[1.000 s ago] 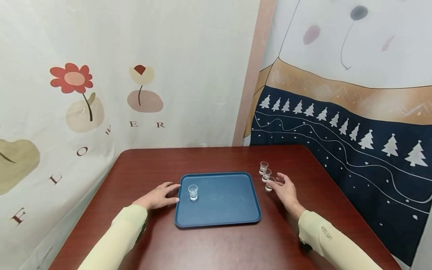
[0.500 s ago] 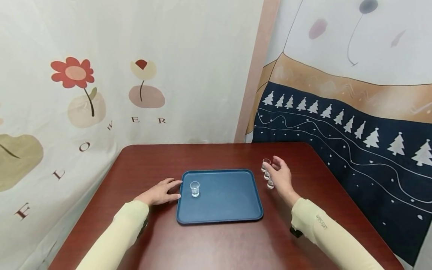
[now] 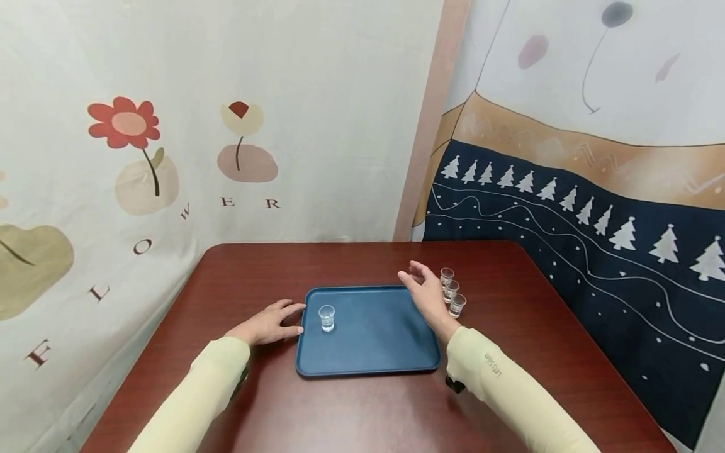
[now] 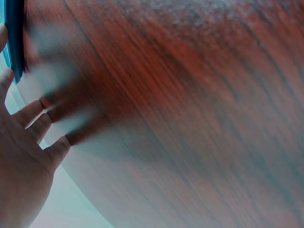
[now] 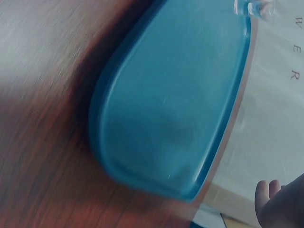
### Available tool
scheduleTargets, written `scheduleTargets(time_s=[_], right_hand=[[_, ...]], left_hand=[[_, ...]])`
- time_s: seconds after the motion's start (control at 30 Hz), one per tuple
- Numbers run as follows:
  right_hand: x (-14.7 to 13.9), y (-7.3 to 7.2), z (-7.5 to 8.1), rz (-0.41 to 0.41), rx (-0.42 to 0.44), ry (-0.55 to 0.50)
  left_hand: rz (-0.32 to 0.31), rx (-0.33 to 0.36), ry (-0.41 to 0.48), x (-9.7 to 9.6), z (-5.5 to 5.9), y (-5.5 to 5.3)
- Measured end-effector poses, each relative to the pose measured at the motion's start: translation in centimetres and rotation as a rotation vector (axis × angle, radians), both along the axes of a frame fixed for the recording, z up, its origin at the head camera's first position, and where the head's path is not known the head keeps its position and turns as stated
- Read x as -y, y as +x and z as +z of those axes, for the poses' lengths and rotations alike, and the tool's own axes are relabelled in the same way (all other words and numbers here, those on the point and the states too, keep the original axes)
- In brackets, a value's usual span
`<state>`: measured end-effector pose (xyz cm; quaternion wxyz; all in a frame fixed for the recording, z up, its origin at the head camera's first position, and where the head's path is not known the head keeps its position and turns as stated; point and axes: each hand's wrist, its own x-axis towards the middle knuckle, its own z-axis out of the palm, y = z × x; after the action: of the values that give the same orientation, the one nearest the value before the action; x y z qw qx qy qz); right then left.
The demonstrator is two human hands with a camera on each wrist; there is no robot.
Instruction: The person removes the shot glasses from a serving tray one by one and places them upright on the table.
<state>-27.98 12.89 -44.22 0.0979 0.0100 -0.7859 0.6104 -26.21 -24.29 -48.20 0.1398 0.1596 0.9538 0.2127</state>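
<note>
A blue rectangular tray (image 3: 368,343) lies on the table, and one small clear shot glass (image 3: 326,318) stands upright near its left end. My left hand (image 3: 269,326) rests at the tray's left edge with fingers extended, fingertips touching the rim. Over the tray's right edge hovers my right hand (image 3: 427,292), fingers loosely bent and nothing visible in them. Just right of it, three more shot glasses stand in a slanting row: a far one (image 3: 447,277), a middle one (image 3: 450,290) and a near one (image 3: 457,306). In the right wrist view, the right hand (image 5: 280,206) shows only partly.
The dark red wooden table (image 3: 362,412) has rounded far corners. Behind it hangs a pale cloth (image 3: 328,126) with flower prints, and a navy cloth (image 3: 527,245) with white trees runs along the right side.
My right hand moves from the row of glasses up past them, then left over the tray's edge, with the three glasses still standing in place. The left hand stays at the rim.
</note>
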Motion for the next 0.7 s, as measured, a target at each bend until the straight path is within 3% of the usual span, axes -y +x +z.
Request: scheduleTargets(time_s=[0.2,0.7], right_hand=[[2.3,-0.1,-1.0,0.028,0.014,0.052],[7.5,1.6,-3.2,0.244,0.060,0.127]], left_hand=[[0.002,0.010,0.006,0.1,-0.1,-0.1],[-0.004,0.002,0.000,0.2,-0.1,-0.3]])
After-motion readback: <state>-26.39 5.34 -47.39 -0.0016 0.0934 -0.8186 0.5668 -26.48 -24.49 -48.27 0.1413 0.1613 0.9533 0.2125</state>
